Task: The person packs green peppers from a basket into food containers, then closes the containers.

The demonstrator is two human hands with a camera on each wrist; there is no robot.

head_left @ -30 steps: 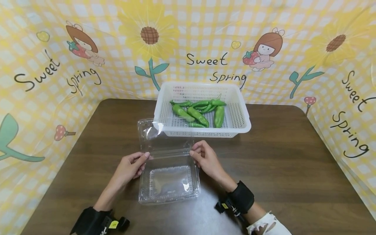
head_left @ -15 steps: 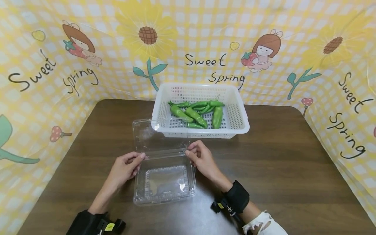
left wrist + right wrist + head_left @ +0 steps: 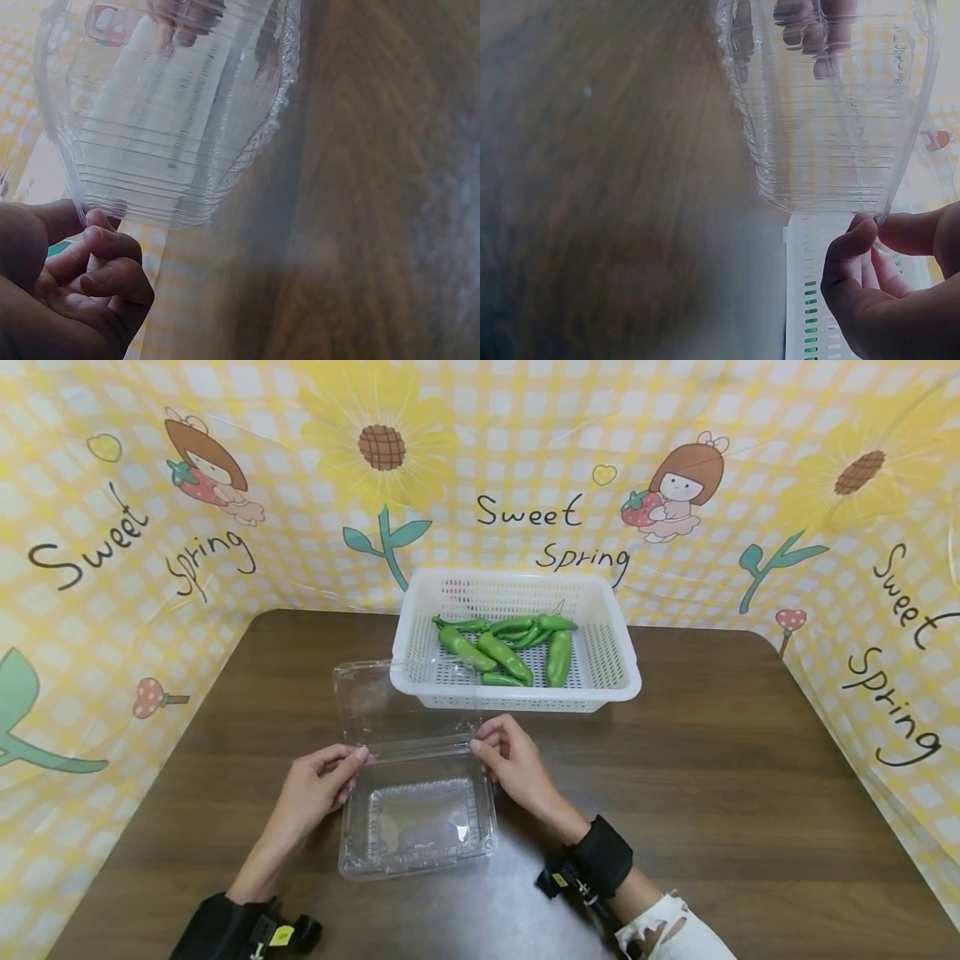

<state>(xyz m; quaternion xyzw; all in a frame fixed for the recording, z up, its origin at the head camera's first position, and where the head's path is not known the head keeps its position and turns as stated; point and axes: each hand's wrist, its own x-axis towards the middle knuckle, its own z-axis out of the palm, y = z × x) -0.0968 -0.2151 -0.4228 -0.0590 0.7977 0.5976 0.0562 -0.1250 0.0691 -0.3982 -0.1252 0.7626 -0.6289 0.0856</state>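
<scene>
Your left hand and right hand each pinched the open clear clamshell box at its hinge corners, on the table. White basket of green peppers sat just behind, lid touching it.

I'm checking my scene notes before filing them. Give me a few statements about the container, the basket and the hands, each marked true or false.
1. The clear plastic container lies open, its lid tipped back toward the white basket. True.
2. The green peppers lie in the clear container. False: they are in the white basket; the container holds nothing.
3. The left hand and the right hand each pinch the container at its hinge edge. True.
4. The basket stands nearer the person than the container. False: it stands behind it on the wooden table.
</scene>
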